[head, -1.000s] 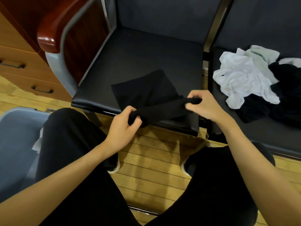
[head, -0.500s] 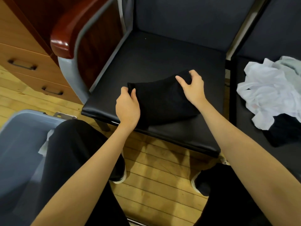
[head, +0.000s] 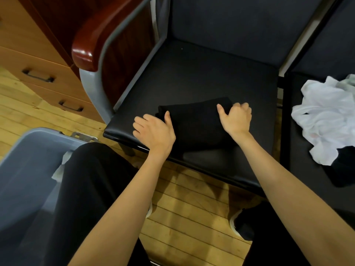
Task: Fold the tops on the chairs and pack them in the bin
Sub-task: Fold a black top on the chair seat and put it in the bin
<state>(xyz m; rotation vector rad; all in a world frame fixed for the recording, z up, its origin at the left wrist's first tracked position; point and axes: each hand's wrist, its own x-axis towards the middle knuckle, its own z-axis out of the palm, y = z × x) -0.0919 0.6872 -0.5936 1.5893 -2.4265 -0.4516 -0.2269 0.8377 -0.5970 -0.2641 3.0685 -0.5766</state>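
Where hands [head: 196,123] grip: black top [head: 194,123], apparently folded.

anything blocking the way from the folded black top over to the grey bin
Partly. The person's left leg lies between the folded black top on the chair seat and the grey bin, covering the bin's near side; a lift over it looks open.

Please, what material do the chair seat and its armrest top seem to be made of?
The chair seat looks like black leather or vinyl: smooth, with a soft sheen along its front edge. The armrest top looks like lacquered reddish wood, glossy with bright highlights; coloured plastic cannot be excluded.
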